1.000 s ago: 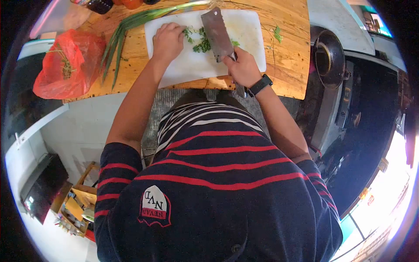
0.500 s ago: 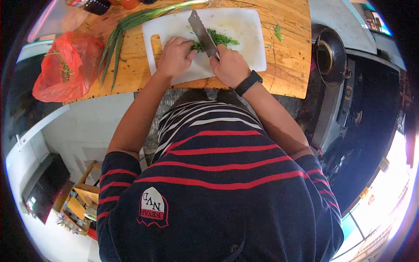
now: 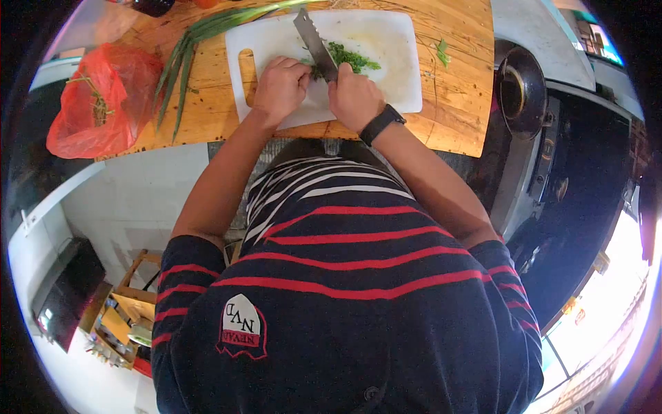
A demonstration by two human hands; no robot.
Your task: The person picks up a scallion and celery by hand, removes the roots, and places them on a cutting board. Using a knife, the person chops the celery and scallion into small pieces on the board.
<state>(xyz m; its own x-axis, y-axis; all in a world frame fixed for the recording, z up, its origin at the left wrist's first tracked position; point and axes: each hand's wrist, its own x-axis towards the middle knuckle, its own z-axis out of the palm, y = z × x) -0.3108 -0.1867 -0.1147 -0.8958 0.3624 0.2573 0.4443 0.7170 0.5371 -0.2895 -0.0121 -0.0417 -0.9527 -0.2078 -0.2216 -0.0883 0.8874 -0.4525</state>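
Black watch band [image 3: 380, 124] on right wrist. Right hand [image 3: 353, 96] clamped on cleaver [image 3: 316, 43] handle; blade angled far-left over chopped greens [image 3: 352, 58], mid white cutting board [image 3: 389, 83]. Left hand [image 3: 279, 86] curled, knuckles just left of blade; whether it pins greens, cannot tell. Judgement: keep left fingertips tucked, blade flat against knuckles, gather pile before each cut. Wooden table [image 3: 448, 117] beneath. Spring onions [image 3: 186, 62] lying far-left across board edge, may crowd left hand. Red bag [image 3: 96, 103] left, well apart. Dark wok [image 3: 522, 90] right, apart from board.
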